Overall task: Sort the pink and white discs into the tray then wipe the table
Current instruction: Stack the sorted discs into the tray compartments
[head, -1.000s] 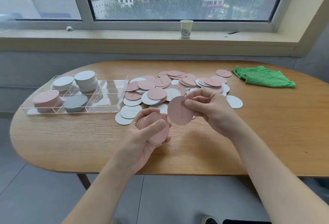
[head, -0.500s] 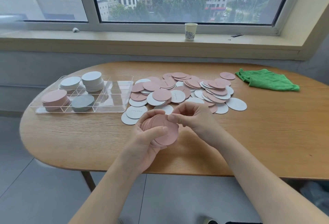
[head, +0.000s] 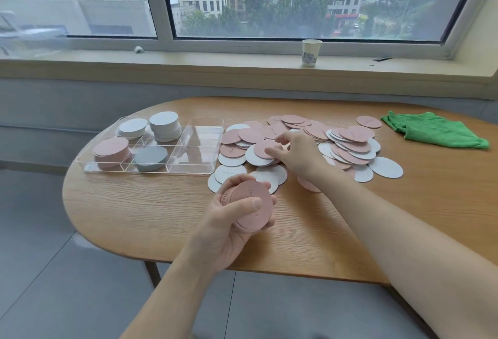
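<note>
Faint handwriting is seen on several discs, too small to be read. A rounded wooden tabletop [head: 377, 231] is set before a wide window over grey floor tiles; one paper cup [head: 311, 52] stands on the sill. One clear tray [head: 204, 147] holds four stacks: two white, one pink, one grey. One green cloth [head: 433, 134] lies at the far right. A pink stack [head: 252, 205] is held in the left hand [head: 231, 228]. The right hand [head: 299, 155] reaches into the loose pile [head: 350, 144], fingertips on a pink disc [head: 265, 148]; its grip cannot be told.
</note>
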